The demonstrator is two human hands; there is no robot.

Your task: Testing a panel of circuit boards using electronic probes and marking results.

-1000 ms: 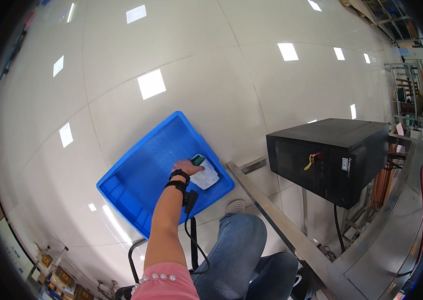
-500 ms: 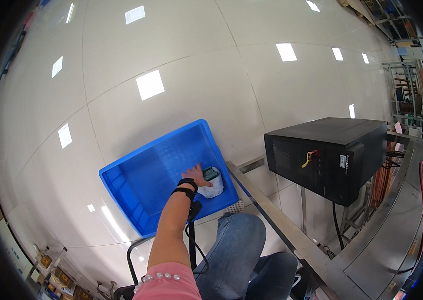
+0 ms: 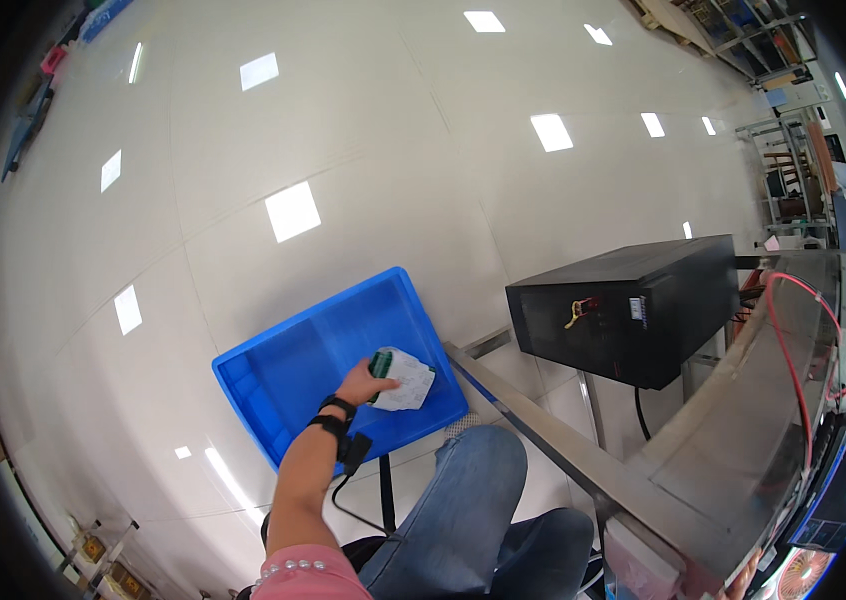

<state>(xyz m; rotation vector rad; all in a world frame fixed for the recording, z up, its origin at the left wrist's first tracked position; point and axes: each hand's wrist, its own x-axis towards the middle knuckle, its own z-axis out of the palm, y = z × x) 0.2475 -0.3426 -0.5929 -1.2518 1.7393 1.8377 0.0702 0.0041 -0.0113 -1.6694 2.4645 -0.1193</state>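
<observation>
The person's left hand (image 3: 361, 381) reaches down over a blue plastic bin (image 3: 293, 370) that sits on the pale tiled floor (image 3: 343, 130). Its fingers are curled round a small white packet with a green end (image 3: 401, 377) — the packet is gripped at the green end and hangs over the right part of the bin, near its right rim; whether it touches the bin's bottom cannot be told. A black band with a small black box and a trailing cable (image 3: 341, 432) is strapped around the wrist. The sleeve at the shoulder is pink, and the person's knees in blue jeans (image 3: 473, 490) sit just below the bin.

To the right of the bin a black box-shaped case (image 3: 633, 315) stands on a metal frame, and a grey metal desk (image 3: 743, 440) curves along the right edge with a red cable on it. At the very bottom right a few fingertips of the right hand (image 3: 743, 580) show — too little to tell how it is held.
</observation>
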